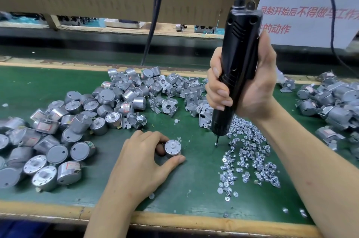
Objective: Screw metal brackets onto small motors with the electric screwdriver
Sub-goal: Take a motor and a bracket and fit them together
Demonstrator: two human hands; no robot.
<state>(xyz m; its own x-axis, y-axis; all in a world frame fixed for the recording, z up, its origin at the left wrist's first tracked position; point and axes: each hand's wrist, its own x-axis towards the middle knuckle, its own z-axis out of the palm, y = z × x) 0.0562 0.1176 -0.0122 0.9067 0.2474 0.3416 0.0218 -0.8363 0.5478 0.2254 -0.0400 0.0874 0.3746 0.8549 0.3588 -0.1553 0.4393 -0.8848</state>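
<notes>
Pinching motor (172,147) upright in left hand (142,158), screwdriver (236,67) gripped right

The left hand (143,158) lies low by the table's near edge, thumb and curled fingers pinching a motor (172,148). The right hand (250,90) is raised, forearm slanting up from the near right corner, fist wrapped round the upright electric screwdriver (239,59).

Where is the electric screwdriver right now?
Head view, right of centre: the electric screwdriver stands upright in the right hand, its bit at the edge of the screw pile, right of the motor in the left hand.
</notes>
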